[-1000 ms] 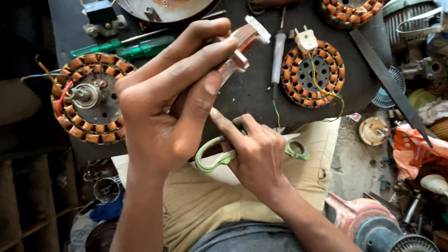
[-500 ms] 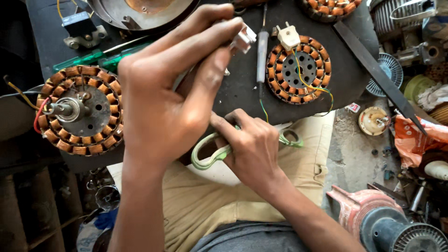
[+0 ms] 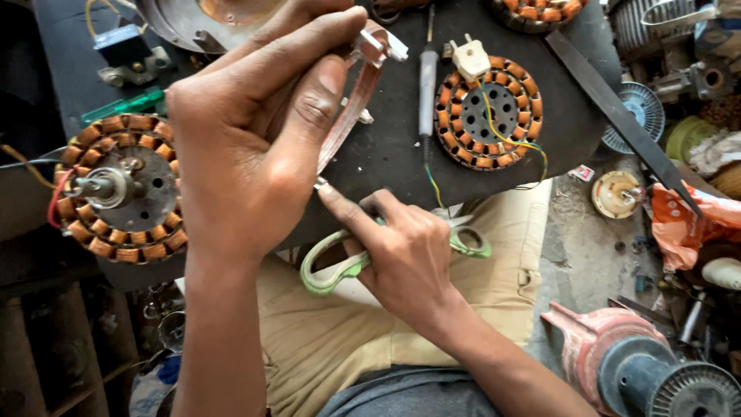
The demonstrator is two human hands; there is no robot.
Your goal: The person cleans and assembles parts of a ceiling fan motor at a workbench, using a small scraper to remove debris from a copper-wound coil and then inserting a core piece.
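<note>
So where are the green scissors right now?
In the head view, the green scissors sit low in the middle, gripped by the right hand, just under the left hand and above the person's tan trousers.

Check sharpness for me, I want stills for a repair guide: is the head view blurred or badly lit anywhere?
Head view: left hand and right hand fairly sharp; scissors clear; even daylight, no glare; left shelf in deep shadow.

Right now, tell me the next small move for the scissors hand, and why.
Probably ease the scissors up to the lower end of the copper strip. The right hand grips their green handles with its forefinger right at that end, and the left hand holds the strip up.
</note>
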